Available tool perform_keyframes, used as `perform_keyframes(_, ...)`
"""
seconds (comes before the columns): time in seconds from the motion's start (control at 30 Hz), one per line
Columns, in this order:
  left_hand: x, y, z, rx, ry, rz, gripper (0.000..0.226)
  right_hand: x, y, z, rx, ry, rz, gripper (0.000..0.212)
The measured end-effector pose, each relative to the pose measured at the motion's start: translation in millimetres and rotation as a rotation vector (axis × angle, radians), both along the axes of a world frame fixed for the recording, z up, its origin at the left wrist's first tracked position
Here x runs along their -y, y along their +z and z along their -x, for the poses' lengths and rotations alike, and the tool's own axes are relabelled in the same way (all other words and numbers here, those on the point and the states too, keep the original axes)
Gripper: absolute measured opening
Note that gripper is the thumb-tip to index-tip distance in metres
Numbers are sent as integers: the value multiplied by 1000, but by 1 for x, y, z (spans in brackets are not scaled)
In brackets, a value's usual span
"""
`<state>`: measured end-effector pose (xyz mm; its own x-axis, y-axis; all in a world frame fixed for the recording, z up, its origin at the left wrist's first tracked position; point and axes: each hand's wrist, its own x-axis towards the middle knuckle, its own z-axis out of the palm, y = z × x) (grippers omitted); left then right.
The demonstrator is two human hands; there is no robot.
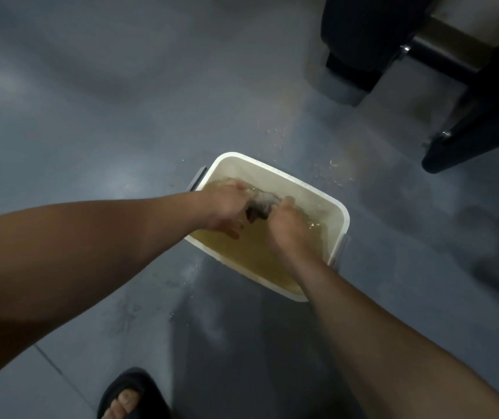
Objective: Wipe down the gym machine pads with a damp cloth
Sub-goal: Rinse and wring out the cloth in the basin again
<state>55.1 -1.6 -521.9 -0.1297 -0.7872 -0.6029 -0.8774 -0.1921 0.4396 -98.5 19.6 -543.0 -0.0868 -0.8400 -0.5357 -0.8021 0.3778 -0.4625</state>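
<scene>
Head view: the cloth [262, 204] lies bunched between both fists, its long axis running hand to hand; left hand [227, 208] grips one end, right hand [284, 220] the other, both curled tight, low in the tub [274, 170] of murky water.

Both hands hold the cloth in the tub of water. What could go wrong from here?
Splashes already lie on the floor beside the tub; the sandalled foot could slip there. The water looks yellow and murky, so the cloth gripped by the left hand and right hand may smear the machine pad.
</scene>
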Motion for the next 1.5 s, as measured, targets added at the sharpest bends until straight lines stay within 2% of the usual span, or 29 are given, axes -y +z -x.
perform_keyframes(0.07, -4, 0, 1, 91, -20, 46, 51, 3, -8, 4, -1, 54, -43, 23)
perform_keyframes(0.13, -13, -6, -1, 194, -114, -34, 71, 8, -7, 6, 142, 248, -153, 31)
perform_keyframes(0.2, -22, -7, -1, 239, -173, -16, 75, 19, 15, 9, 293, 380, -233, 29)
perform_keyframes(0.27, -26, -1, 3, 130, -105, 20, 58, 34, 38, 15, 427, 396, -325, 20)
perform_keyframes(0.33, -29, 15, 6, -11, -4, 74, 22, 48, 59, 18, 474, 326, -335, 18)
perform_keyframes(0.37, -29, 22, 7, -135, 81, 76, 13, 53, 65, 21, 471, 290, -339, 17)
perform_keyframes(0.5, -36, 49, 15, -669, 515, -3, 22, 54, 74, 30, 379, 285, -501, 17)
perform_keyframes(0.57, -38, 52, 16, -952, 715, -103, 31, 53, 69, 30, 473, 197, -618, 18)
perform_keyframes(0.63, -39, 54, 15, -1070, 822, -173, 29, 56, 68, 28, 657, 75, -694, 22)
perform_keyframes(0.7, -39, 53, 14, -1079, 892, -176, 26, 62, 69, 27, 780, 70, -733, 24)
perform_keyframes(0.77, -38, 52, 13, -942, 867, -139, 29, 64, 69, 28, 795, 123, -721, 21)
perform_keyframes(0.8, -37, 51, 11, -765, 749, -90, 35, 64, 67, 29, 779, 136, -708, 18)
perform_keyframes(0.87, -36, 52, 8, -333, 337, 22, 64, 65, 63, 33, 764, 160, -718, 14)
perform_keyframes(0.93, -36, 53, 10, -131, -13, 89, 99, 66, 59, 36, 782, 181, -782, 20)
perform_keyframes(0.97, -36, 51, 15, -84, -139, 89, 106, 65, 57, 38, 795, 184, -816, 27)
perform_keyframes(1.0, -35, 47, 19, -26, -240, 101, 105, 66, 53, 39, 798, 195, -840, 34)
perform_keyframes(1.07, -31, 42, 22, 136, -361, 169, 81, 65, 49, 38, 755, 242, -846, 41)
perform_keyframes(1.13, -24, 43, 20, 242, -415, 235, 51, 63, 48, 35, 703, 311, -840, 34)
perform_keyframes(1.2, -18, 46, 19, 284, -454, 244, 32, 63, 52, 33, 644, 423, -828, 21)
perform_keyframes(1.27, -15, 50, 18, 313, -453, 207, 27, 63, 55, 29, 538, 537, -747, 15)
perform_keyframes(1.33, -16, 55, 20, 369, -433, 176, 27, 61, 55, 25, 427, 607, -644, 25)
perform_keyframes(1.4, -17, 59, 23, 447, -458, 192, 24, 54, 55, 21, 342, 642, -537, 24)
perform_keyframes(1.5, -15, 61, 27, 549, -463, 216, 20, 43, 52, 15, 123, 783, -253, 24)
